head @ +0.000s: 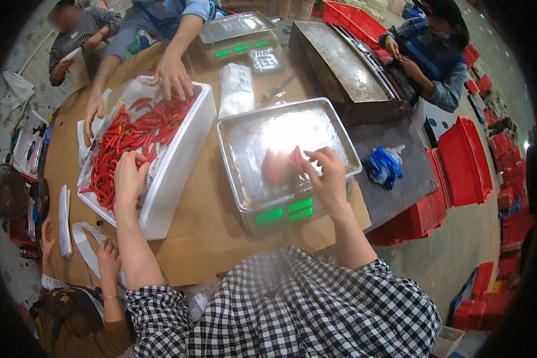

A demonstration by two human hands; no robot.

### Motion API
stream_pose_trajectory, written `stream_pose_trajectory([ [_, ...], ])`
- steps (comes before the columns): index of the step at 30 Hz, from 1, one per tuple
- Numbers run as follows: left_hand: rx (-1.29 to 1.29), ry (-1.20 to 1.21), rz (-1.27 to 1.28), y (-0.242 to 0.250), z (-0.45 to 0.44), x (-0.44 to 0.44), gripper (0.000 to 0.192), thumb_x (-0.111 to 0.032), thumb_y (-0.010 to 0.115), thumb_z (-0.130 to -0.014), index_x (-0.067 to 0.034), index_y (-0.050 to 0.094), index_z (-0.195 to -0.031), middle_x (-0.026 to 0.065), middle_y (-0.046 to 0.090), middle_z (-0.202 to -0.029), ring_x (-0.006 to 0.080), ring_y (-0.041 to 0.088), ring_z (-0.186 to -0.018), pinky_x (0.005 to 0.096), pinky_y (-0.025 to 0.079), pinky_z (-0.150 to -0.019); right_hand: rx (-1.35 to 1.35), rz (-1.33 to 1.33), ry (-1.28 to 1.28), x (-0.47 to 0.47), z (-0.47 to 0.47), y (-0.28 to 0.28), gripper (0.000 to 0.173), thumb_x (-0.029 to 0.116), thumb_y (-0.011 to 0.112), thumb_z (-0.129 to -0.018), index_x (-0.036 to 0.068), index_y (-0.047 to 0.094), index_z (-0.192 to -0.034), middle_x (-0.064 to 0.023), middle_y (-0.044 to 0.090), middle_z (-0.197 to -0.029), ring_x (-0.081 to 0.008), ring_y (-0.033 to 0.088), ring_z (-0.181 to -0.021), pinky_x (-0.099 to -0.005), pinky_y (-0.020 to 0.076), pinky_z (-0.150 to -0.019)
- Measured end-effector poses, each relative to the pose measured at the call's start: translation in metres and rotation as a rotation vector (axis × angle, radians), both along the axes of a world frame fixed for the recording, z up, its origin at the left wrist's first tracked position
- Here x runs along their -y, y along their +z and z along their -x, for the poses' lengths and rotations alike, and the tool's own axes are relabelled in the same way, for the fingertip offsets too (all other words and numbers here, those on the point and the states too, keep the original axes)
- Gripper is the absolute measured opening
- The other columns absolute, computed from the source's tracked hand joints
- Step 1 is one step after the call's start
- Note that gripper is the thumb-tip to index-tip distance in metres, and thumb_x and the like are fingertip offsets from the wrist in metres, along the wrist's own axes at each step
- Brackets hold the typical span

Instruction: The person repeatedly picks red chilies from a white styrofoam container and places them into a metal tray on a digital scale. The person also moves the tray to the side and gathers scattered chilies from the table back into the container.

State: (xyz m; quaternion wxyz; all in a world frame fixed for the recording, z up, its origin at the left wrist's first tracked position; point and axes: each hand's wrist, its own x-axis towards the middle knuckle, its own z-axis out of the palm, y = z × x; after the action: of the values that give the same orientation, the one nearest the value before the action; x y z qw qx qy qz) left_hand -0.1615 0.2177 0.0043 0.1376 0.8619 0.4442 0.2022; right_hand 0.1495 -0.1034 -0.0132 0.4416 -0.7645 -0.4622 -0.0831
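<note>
My left hand [129, 174] reaches into a white foam box [179, 179] with its fingers curled among red chili peppers [134, 129]. Whether it pinches any of them cannot be made out. Over the metal tray [250, 134] of a digital scale [250, 221], my right hand [326, 174] has its thumb and fingers partly bent. A few red chilies [297, 159] touch or lie close to its fingertips; I cannot tell if they are gripped. Left of them is a blurred red heap [275, 168] on the tray. The scale's green displays face me.
A co-worker's two hands [172, 78] rest at the box's far side. Beyond the tray lie white bags [236, 89], a knife [279, 87] and a second scale [237, 38]. A metal machine [344, 62] and blue plastic [384, 165] stand right. Another person's hand [109, 259] is lower left.
</note>
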Motion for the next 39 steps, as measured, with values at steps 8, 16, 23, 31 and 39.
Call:
stream_pose_trajectory([
  [8, 0.033, 0.12, -0.099, 0.026, -0.004, 0.011, 0.016, -0.017, 0.069, -0.088, -0.002, 0.067, -0.092, 0.0138, 0.069, -0.09, 0.0302, 0.066, -0.081, 0.0414, 0.05, -0.074, -0.033, -0.061, -0.124, 0.034, -0.023, 0.006, 0.013, 0.004, 0.07, -0.087, 0.002, 0.072, -0.1, -0.0091, 0.064, -0.087, -0.0197, 0.059, -0.074, -0.0316, 0.0479, -0.065],
  [16, 0.387, -0.486, 0.442, 0.041, -0.072, 0.127, 0.01, -0.005, 0.069, -0.088, 0.001, 0.071, -0.096, 0.0057, 0.071, -0.089, 0.0128, 0.065, -0.082, 0.0287, 0.05, -0.075, -0.245, -0.162, 0.271, -0.003, 0.024, 0.013, 0.017, -0.001, 0.069, -0.086, 0.002, 0.072, -0.102, -0.0092, 0.068, -0.091, -0.0178, 0.066, -0.082, -0.0288, 0.0514, -0.072],
  [23, 0.402, -0.551, 0.594, 0.042, -0.093, 0.159, 0.011, -0.002, 0.072, -0.085, 0.001, 0.071, -0.095, 0.0051, 0.071, -0.091, 0.013, 0.065, -0.089, 0.0269, 0.05, -0.082, -0.496, -0.053, 0.43, -0.007, 0.042, 0.006, 0.011, -0.003, 0.071, -0.083, 0.0, 0.072, -0.093, -0.0061, 0.068, -0.092, -0.0145, 0.065, -0.087, -0.0276, 0.0518, -0.077],
  [31, 0.773, -0.498, 1.106, 0.024, -0.102, 0.175, 0.015, -0.01, 0.072, -0.091, -0.002, 0.068, -0.103, 0.0029, 0.07, -0.097, 0.0101, 0.064, -0.092, 0.0275, 0.051, -0.085, -0.708, -0.159, 0.475, -0.003, 0.049, -0.005, 0.012, 0.0, 0.075, -0.081, 0.002, 0.072, -0.093, -0.0074, 0.067, -0.087, -0.0162, 0.065, -0.082, -0.0296, 0.0516, -0.073],
  [39, 0.781, -0.361, 1.005, -0.009, -0.111, 0.166, 0.021, -0.015, 0.068, -0.096, 0.0, 0.065, -0.111, 0.0056, 0.069, -0.101, 0.011, 0.064, -0.094, 0.0269, 0.052, -0.085, -0.185, -0.134, 0.207, 0.006, 0.041, 0.002, 0.009, -0.002, 0.075, -0.08, 0.002, 0.068, -0.085, -0.0069, 0.064, -0.083, -0.0151, 0.061, -0.07, -0.0279, 0.0491, -0.063],
])
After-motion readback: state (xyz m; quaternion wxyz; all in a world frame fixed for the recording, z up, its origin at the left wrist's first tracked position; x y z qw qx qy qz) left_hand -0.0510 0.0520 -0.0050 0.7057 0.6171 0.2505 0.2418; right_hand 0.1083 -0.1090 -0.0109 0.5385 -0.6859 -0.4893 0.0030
